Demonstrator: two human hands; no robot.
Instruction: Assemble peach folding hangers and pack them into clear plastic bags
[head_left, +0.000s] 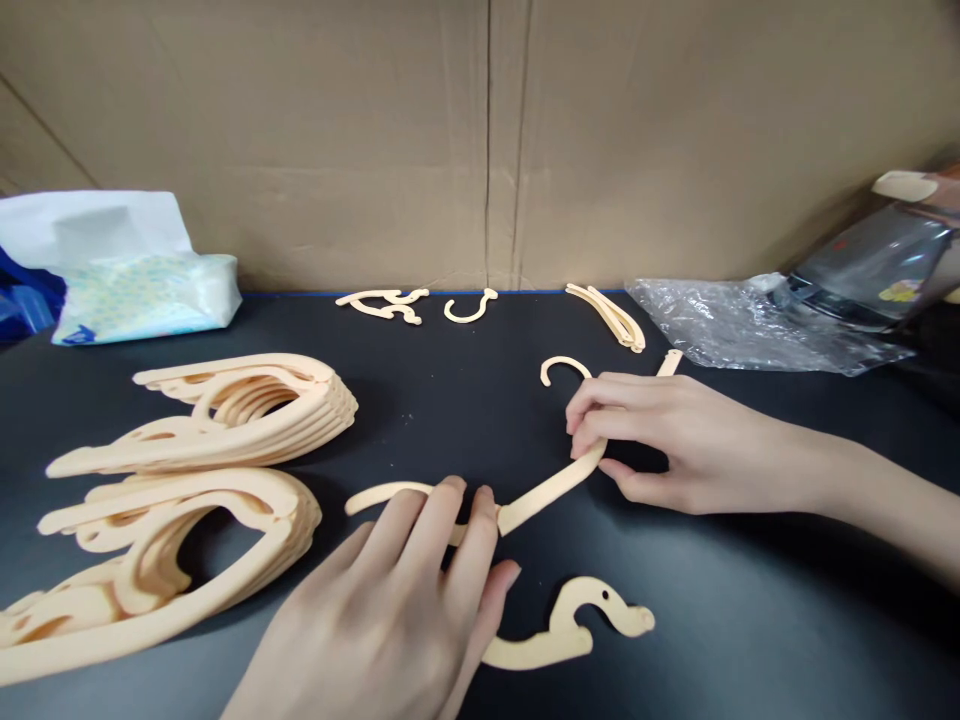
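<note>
My right hand pinches a long cream plastic strip near its upper part, beside a cream hook. The strip's lower end meets a curved cream piece, and my left hand rests over that piece with its fingers bent and close together, touching it. The fingers hide much of the joint area. Just right of my left hand, a wavy cream piece with a small hole lies flat on the black table.
Two stacks of folded cream hangers lie at left. Farther back are small arm parts, a hook and long strips. A tissue pack stands back left; a clear plastic bag lies back right, before a cardboard wall.
</note>
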